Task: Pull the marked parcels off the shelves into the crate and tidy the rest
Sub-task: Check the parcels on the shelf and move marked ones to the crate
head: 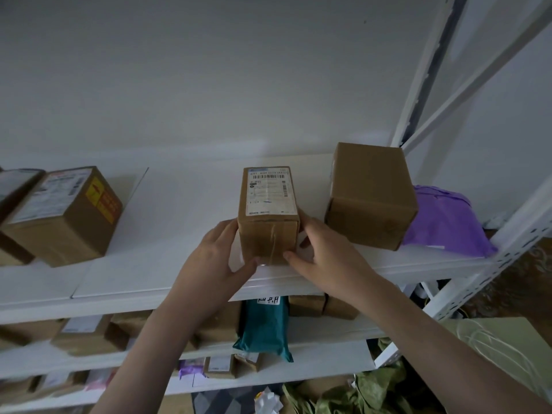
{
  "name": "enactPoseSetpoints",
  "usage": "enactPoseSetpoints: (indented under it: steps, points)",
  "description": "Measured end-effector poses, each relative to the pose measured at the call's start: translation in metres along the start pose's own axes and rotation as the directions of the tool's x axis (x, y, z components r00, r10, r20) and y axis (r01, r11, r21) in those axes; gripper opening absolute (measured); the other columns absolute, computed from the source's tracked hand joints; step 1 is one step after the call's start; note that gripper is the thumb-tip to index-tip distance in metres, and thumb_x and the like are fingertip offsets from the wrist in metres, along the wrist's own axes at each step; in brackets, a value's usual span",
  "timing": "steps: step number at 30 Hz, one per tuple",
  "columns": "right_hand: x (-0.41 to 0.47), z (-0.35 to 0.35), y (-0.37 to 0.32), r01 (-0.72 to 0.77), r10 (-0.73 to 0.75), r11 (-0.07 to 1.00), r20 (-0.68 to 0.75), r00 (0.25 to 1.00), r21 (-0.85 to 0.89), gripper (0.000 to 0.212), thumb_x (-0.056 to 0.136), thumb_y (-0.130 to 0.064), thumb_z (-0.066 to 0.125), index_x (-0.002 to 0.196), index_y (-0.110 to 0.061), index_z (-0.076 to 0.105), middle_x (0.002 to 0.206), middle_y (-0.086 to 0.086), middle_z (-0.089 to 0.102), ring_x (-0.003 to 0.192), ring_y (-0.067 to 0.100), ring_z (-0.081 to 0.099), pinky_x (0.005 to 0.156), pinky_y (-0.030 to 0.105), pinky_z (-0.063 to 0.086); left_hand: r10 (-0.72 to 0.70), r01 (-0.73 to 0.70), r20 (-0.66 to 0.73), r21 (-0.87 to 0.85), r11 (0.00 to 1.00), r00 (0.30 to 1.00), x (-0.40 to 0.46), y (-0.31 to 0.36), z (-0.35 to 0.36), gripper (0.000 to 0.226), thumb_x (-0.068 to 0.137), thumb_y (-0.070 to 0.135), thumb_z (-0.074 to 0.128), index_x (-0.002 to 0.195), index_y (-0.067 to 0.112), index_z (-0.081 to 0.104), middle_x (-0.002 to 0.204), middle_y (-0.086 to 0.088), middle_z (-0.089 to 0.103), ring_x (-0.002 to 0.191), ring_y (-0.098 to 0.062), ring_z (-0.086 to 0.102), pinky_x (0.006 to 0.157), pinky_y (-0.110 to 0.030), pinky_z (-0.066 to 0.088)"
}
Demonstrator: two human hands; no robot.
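A: How far along are you?

B: Early, I'd judge. Lots of parcels on the lower shelves look unsorted, and I can't see the crate from here. Right now my left hand and right hand clasp the labelled box from either side, fingers curled round it, thumbs at its lower front corners. It stands at the front edge of the top shelf

A: Room to pull it out?

B: Yes. There's bare shelf to its left, the plain brown box stands near on the right with a gap between, and nothing overhead
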State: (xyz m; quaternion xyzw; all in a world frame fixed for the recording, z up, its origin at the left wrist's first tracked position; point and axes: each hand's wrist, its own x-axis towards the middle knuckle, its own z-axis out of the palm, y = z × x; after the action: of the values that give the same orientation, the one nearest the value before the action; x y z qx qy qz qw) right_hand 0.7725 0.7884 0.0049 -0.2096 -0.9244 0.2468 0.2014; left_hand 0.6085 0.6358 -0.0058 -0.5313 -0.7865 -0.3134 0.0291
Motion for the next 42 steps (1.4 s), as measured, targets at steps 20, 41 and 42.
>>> enactPoseSetpoints:
  steps: [20, 41, 42]
  points:
    - [0.007, -0.009, -0.052, 0.195, -0.244, 0.961, -0.263, 0.933, -0.196, 0.08, 0.091, -0.043, 0.062, 0.158, -0.016, 0.028, 0.128, -0.005, 0.055, 0.098, 0.006, 0.063, 0.065, 0.019, 0.058, 0.229, -0.213, -0.221, 0.096, 0.972, 0.948, -0.003, -0.009, -0.058, 0.066, 0.088, 0.034, 0.072, 0.144, 0.013, 0.046, 0.14, 0.001, 0.052, 0.118, -0.019, 0.059, 0.084, -0.033, 0.057]
    - [0.078, 0.107, -0.101, 0.175, -0.183, 0.978, 0.068, 0.981, 0.11, 0.085, 0.09, -0.049, 0.068, 0.156, -0.04, 0.016, 0.138, -0.012, 0.043, 0.105, 0.006, 0.061, 0.085, 0.03, 0.058, -0.094, 0.095, -0.119, 0.005, 0.995, 0.988, -0.044, -0.122, -0.089, 0.055, 0.085, 0.031, 0.072, 0.136, 0.027, 0.052, 0.134, 0.015, 0.052, 0.11, -0.002, 0.055, 0.084, -0.019, 0.05]
    - [0.083, 0.113, -0.107, 0.179, -0.189, 0.977, 0.079, 0.979, 0.12, 0.084, 0.09, -0.049, 0.068, 0.156, -0.04, 0.018, 0.138, -0.012, 0.043, 0.106, 0.006, 0.061, 0.086, 0.029, 0.058, -0.112, 0.114, -0.127, 0.009, 0.993, 0.986, -0.047, -0.128, -0.094, 0.054, 0.085, 0.032, 0.073, 0.135, 0.028, 0.053, 0.133, 0.016, 0.053, 0.109, -0.001, 0.055, 0.083, -0.017, 0.048]
